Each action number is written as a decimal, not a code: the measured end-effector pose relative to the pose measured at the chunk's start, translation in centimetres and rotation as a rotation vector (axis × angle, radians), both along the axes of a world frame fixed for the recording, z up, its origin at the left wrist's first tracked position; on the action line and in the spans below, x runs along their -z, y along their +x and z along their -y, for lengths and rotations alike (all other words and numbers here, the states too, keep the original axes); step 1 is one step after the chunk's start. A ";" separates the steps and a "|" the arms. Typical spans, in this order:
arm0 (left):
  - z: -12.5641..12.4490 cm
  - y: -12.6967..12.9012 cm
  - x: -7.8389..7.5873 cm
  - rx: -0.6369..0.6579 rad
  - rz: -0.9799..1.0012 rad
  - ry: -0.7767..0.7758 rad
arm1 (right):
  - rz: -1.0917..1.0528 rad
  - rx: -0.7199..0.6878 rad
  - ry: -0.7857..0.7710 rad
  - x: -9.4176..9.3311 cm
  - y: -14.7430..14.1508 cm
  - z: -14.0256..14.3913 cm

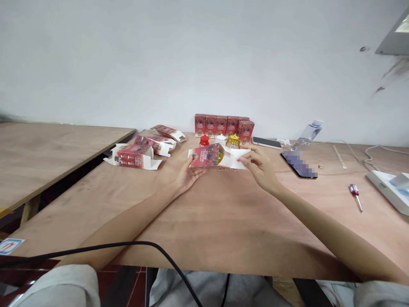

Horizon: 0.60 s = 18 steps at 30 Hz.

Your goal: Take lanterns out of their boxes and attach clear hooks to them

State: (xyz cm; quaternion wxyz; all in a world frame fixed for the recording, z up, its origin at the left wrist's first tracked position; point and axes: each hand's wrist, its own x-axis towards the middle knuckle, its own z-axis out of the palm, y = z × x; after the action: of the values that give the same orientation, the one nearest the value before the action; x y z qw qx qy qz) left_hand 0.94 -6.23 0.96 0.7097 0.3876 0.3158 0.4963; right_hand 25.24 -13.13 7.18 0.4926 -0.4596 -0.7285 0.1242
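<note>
Tilted on its side, a red printed carton point(205, 156) is held between both hands above the table. My left hand point(188, 172) grips its closed end. At the other end, my right hand point(259, 167) pinches the white flap point(238, 157). Something gold shows inside the opening. Behind the carton stand a red-topped lantern point(204, 140), a white-topped lantern point(220, 138) and a gold-topped lantern point(234, 141), their lower parts hidden. Small metal wire pieces point(234, 170) lie just below the carton.
Several opened cartons point(134, 156) lie at left; closed cartons point(221, 125) stand by the wall. At right are a white-edged phone point(267, 143), a dark phone point(298, 165), a leaning bottle point(308, 134), a screwdriver point(355, 197) and a power strip point(388, 189). A black cable point(153, 244) crosses in front.
</note>
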 end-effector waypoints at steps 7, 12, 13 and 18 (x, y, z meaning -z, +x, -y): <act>0.5 0.3 -0.5 -0.026 0.096 -0.085 | 0.180 0.004 0.129 0.3 -0.5 0.7; 0.8 0.5 -0.6 -0.050 0.144 -0.088 | 0.215 0.016 0.102 0.0 -0.8 0.9; 0.7 0.5 -0.6 -0.051 0.149 -0.088 | 0.203 0.026 0.107 0.0 -0.8 0.9; 0.5 0.5 -0.3 -0.050 0.163 -0.099 | 0.141 0.065 0.106 0.0 -1.1 0.7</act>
State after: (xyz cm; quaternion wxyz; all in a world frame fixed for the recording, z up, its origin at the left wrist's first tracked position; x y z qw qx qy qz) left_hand 1.43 -6.77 1.26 0.7386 0.3023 0.2906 0.5278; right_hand 24.09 -13.84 7.15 0.4675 -0.4641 -0.7515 0.0368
